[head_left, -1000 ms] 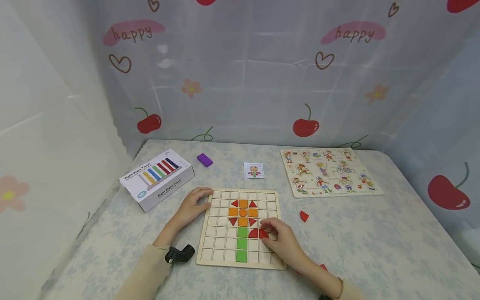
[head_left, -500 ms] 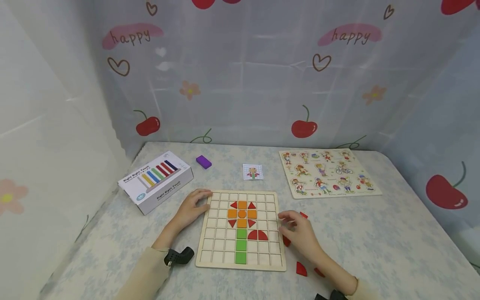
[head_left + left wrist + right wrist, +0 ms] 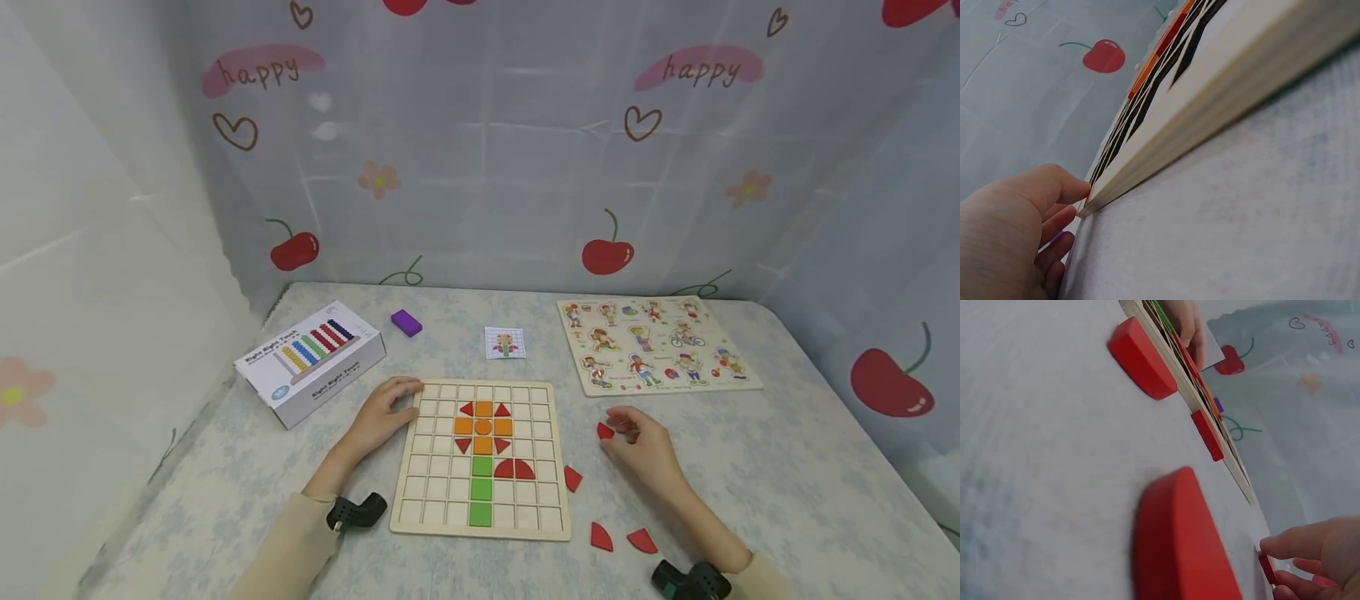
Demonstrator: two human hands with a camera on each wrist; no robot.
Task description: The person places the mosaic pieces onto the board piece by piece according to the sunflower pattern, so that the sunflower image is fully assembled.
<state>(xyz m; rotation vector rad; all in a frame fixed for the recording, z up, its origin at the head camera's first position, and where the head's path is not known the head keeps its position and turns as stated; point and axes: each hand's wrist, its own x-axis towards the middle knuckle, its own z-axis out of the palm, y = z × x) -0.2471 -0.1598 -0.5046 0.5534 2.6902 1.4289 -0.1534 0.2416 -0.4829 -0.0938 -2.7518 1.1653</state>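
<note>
My left hand [image 3: 378,417] grips the upper left corner of a wooden grid board [image 3: 438,487], thumb at the edge in the left wrist view. Set in the board are orange squares [image 3: 483,409], an orange circle [image 3: 483,427], red triangles [image 3: 502,446], green squares [image 3: 481,489] and two red quarter circles [image 3: 514,470] forming a half disc. Right of the board, my right hand [image 3: 645,454] pinches another red quarter circle [image 3: 1266,567] between thumb and fingers, close over the table. Three more red quarter circles lie nearer me, one [image 3: 573,478] beside the board's right edge.
Behind the board lies a small pattern card [image 3: 506,342], with a purple block [image 3: 407,323] to its left. A white box [image 3: 311,362] stands at the left. A picture puzzle board [image 3: 660,346] lies at the back right. Curtains enclose the table.
My right hand has left the second red quarter circle on the board and moved right to the loose one, which it now pinches. The left hand stays at the board's corner.
</note>
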